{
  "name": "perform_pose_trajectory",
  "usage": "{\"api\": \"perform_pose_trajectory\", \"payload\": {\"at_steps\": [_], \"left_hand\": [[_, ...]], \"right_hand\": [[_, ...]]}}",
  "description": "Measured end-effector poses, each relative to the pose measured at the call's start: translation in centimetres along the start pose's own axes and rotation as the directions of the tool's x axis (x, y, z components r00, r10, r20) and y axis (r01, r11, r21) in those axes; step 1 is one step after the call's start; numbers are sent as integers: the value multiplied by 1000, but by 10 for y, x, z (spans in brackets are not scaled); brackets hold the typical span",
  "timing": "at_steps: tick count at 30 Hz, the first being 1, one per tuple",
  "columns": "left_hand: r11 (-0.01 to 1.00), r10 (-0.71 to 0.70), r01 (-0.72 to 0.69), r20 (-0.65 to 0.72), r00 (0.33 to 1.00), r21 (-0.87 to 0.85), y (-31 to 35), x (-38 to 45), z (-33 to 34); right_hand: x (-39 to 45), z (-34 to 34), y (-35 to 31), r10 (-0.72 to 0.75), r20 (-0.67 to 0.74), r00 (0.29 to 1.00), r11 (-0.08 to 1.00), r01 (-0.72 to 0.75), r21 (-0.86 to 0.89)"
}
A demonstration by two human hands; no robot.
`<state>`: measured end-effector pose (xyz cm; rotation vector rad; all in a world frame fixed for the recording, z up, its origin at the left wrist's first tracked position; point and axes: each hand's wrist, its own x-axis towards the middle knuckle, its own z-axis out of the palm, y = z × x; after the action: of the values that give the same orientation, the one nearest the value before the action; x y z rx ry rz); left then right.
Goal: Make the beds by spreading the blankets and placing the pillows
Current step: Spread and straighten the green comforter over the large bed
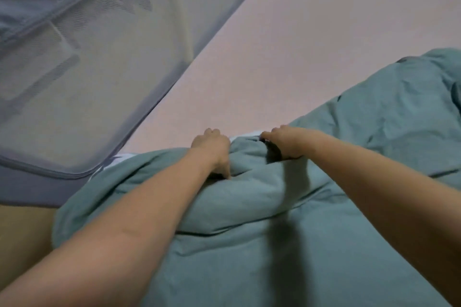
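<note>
A bunched teal blanket point(287, 219) is gripped at its far edge by both bare hands, seen from above in the head view, on a bed covered by a pale pink sheet point(287, 45). The left hand point(212, 149) is closed over the top of a thick fold, its fingers curled down out of sight on the far side and its thumb pressed into the cloth on the near side. The right hand point(287, 142) is likewise clenched on the same ridge of fabric just beside the left, knuckles up, with a dark hollow of gathered cloth under its palm; the fingertips themselves are hidden in the fold. The blanket is heaped across the lower and right parts of the picture, rumpled in soft creases, and a thin strip of white lining is shown at its edge between and to the left of the hands. Most of the pink sheet beyond the hands is left uncovered. Along the left side of the bed a grey-blue mesh net wall point(74, 70) with darker piped seams is seen, meeting the mattress edge. Both forearms are stretched forward over the blanket. A tan surface point(22, 239) is visible at the lower left, beside the blanket's hanging corner.
</note>
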<state>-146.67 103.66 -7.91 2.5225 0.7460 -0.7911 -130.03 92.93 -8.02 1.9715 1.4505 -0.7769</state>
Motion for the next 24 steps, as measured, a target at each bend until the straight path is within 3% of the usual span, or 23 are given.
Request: {"api": "perform_pose_trajectory", "payload": {"at_steps": [2,4,5,6,8,9,11,12,14,16,17,20,22,24], "left_hand": [[981,21,-22,-11,1000,-193,15,10,-6],[905,11,5,36,999,-425,24,24,-9],[902,18,5,50,999,-431,26,29,-8],[938,31,-11,54,998,-346,29,33,-5],[990,38,-36,14,999,-134,34,33,3],[998,40,-42,-39,998,-52,36,31,4],[998,26,-37,-226,974,-45,34,28,0],[996,2,-31,-326,945,-85,31,28,-13],[989,-55,-21,-495,867,-147,24,29,-46],[978,-161,42,-606,779,-206,10,41,-87],[964,-224,78,-621,751,-254,0,49,-107],[939,-334,217,-561,757,-266,-24,60,-111],[949,-314,273,-547,776,-157,-33,68,-82],[959,-250,284,-550,797,-24,-34,77,-41]], "right_hand": [[7,-3,8,-31,-99,995,969,5,-249],[16,-14,19,12,-57,998,976,-24,-218],[19,-20,21,51,25,998,991,-47,-124],[22,-22,24,72,93,993,997,-68,-43],[20,-17,26,69,83,994,998,-69,7],[16,-9,29,75,16,997,997,-76,25],[2,4,36,116,-261,958,988,-83,134],[-5,-2,44,148,-434,889,980,-72,186],[-3,-38,54,232,-696,679,961,-50,272],[13,-101,58,297,-818,493,944,-25,328],[25,-132,56,278,-848,451,950,3,312],[66,-147,35,173,-834,524,978,9,208],[99,-114,16,271,-734,623,955,-75,288],[121,-70,-7,383,-627,679,898,-113,426]]}}
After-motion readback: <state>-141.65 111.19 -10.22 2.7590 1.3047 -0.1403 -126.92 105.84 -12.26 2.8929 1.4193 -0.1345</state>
